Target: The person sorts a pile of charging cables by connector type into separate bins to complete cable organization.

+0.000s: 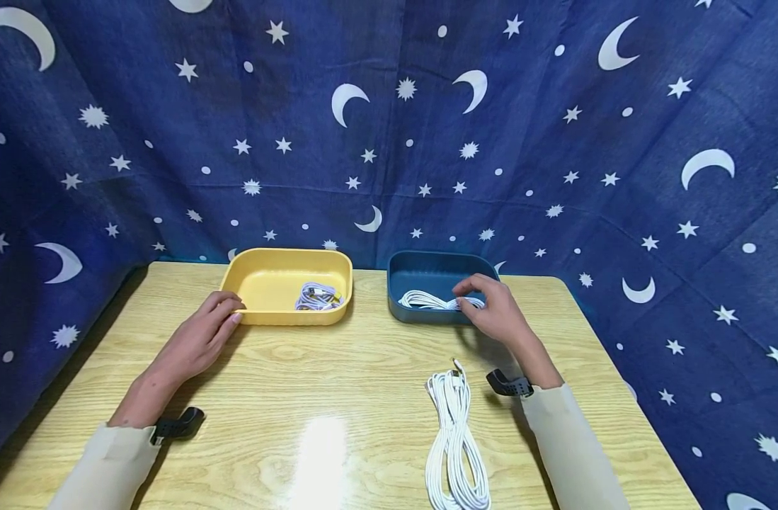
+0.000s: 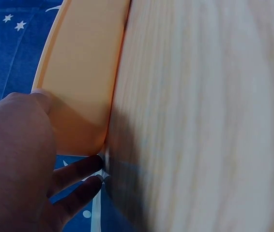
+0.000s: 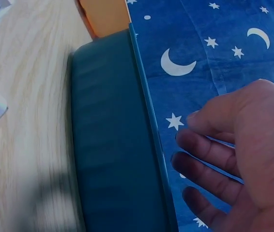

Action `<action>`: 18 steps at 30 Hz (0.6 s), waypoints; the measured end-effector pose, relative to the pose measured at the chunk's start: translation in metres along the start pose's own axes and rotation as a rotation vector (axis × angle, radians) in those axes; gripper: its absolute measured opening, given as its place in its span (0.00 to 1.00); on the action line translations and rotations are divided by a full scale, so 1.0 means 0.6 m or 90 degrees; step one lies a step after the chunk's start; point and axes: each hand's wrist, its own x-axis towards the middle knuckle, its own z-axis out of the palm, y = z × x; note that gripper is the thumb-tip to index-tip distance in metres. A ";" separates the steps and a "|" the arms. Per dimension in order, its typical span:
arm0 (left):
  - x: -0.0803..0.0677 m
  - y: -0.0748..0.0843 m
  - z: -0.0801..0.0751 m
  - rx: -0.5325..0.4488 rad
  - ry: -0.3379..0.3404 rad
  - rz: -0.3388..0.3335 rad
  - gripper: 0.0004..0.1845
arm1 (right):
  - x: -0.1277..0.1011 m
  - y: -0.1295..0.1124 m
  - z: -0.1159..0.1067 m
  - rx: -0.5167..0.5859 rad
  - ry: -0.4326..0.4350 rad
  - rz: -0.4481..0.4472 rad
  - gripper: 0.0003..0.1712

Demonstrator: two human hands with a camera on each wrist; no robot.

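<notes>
At the front left corner of a yellow bin (image 1: 287, 318) my left hand (image 1: 194, 346) grips the rim. In the left wrist view its thumb lies at the top of the bin's front wall (image 2: 79, 82), with two fingers past the end wall. A small coiled cable (image 1: 317, 297), pale purple, lies inside at the right. My right hand (image 1: 500, 315) hovers over the right side of a dark blue bin (image 1: 427, 316), thumb and fingers loosely curved with nothing between them. Below its fingertips a bundled white cable (image 1: 422, 299) lies in that bin.
On the wooden table (image 1: 287, 382), in front of the blue bin, lies a larger bundle of white cable (image 1: 454, 439), its plug end toward the bin. A dark blue curtain (image 1: 389, 170) with moons and stars hangs behind both bins and along the sides.
</notes>
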 end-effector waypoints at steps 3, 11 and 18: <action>-0.001 -0.001 0.000 0.000 0.000 -0.007 0.08 | -0.006 -0.004 -0.005 -0.003 0.001 -0.012 0.07; -0.002 -0.003 0.001 -0.003 0.002 0.000 0.08 | -0.020 -0.014 -0.012 -0.013 0.001 -0.047 0.08; 0.001 -0.001 0.002 -0.001 -0.001 -0.011 0.08 | -0.034 -0.021 -0.013 -0.032 0.004 -0.081 0.07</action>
